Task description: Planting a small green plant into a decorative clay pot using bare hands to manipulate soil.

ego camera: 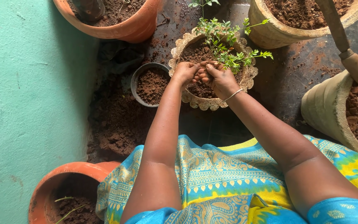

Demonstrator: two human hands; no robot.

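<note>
Over scalloped pot [199, 102], both hands [206, 74] w/ fingers curled on soil at seedling [224, 45]; small pot [139, 74] just left.

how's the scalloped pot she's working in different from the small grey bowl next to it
The scalloped pot is pale tan with a wavy rim; the small grey bowl has a plain, smooth rim. The pot is wider and holds a leafy seedling; the bowl holds only soil. Both hands, left hand and right hand, meet over the pot, not the bowl. Both contain reddish-brown soil.

teal wall [25, 103], dark soil-strewn floor [286, 79]
</note>
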